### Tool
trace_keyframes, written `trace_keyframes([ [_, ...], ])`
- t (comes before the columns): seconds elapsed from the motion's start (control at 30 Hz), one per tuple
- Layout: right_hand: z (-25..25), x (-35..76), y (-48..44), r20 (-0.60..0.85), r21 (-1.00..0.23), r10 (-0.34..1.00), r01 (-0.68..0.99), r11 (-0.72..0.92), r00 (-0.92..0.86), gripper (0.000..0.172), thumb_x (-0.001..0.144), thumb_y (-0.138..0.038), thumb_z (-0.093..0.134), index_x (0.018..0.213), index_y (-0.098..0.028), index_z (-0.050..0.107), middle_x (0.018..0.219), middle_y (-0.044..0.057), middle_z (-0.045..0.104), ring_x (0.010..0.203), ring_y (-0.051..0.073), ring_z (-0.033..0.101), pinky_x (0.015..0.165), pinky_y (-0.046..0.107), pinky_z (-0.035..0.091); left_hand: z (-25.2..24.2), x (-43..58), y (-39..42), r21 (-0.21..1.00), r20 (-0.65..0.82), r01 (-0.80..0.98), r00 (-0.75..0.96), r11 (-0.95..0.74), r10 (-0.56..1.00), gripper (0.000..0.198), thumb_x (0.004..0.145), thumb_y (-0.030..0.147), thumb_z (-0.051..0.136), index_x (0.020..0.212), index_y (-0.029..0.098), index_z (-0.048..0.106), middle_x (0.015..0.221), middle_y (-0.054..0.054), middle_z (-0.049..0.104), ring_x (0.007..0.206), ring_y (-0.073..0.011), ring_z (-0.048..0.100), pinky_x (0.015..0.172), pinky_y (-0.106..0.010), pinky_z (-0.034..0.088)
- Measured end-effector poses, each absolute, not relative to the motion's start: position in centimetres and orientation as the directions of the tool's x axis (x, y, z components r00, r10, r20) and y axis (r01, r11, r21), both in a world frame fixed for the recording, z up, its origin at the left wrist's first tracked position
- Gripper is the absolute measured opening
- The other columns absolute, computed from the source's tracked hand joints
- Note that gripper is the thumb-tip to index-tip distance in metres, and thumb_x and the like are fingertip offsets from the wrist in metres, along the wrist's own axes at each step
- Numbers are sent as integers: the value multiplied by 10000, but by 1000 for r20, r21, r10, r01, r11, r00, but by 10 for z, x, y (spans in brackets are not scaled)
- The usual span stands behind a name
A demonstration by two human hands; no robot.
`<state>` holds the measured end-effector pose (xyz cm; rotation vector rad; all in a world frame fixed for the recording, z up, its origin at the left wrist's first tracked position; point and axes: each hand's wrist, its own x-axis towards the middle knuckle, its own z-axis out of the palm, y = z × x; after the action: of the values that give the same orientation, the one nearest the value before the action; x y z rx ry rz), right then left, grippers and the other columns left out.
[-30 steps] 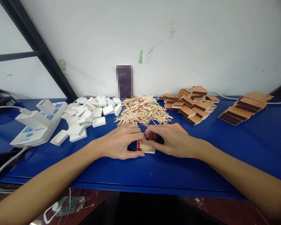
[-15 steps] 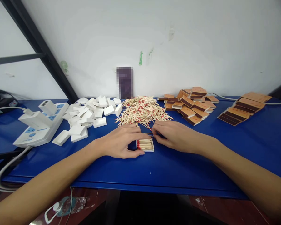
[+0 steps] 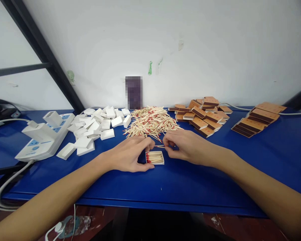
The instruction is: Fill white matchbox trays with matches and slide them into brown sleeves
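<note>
A small white matchbox tray [image 3: 155, 157] filled with red-tipped matches lies on the blue table [image 3: 165, 184]. My left hand [image 3: 127, 154] curls round the tray's left end, thumb and fingers against it. My right hand [image 3: 183, 145] sits just right of the tray, its fingertips pinched on a few loose matches [image 3: 159, 146] lying beyond the tray's far edge. A big heap of loose matches [image 3: 152, 122] lies right behind both hands.
A pile of empty white trays [image 3: 95, 129] lies at the left, beside a white power strip [image 3: 43, 137] with plugs and cables. Orange matchbox sleeves [image 3: 203, 115] are heaped at the right, with a neat row of them [image 3: 258, 121] further right. A water bottle [image 3: 72, 224] lies below the table.
My right hand has lifted off the tray and drawn back a little, now pinching loose matches behind it. The left hand stays on the tray. The view has tilted slightly.
</note>
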<state>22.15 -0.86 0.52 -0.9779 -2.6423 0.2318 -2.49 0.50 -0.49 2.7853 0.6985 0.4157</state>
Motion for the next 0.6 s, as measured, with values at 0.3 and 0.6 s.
trace_keyframes([
  [0.3,0,204,-21,286,-315,661,583,749,-694,185,938,-259,501,791,-192,590,716,0,596,649,130,519,598,260,335,-7,-25,5,264,249,404,849,-876,467,397,826,543,643,923,193,486,836,-20,576,735,-177,540,674,-296,421],
  [0.6,6,257,-13,243,27,891,920,390,-384,298,941,-477,459,892,-196,547,767,64,617,659,213,578,577,318,344,-11,-27,6,184,289,312,889,-932,354,372,904,482,603,1114,175,591,897,-48,645,809,-195,603,748,-316,453],
])
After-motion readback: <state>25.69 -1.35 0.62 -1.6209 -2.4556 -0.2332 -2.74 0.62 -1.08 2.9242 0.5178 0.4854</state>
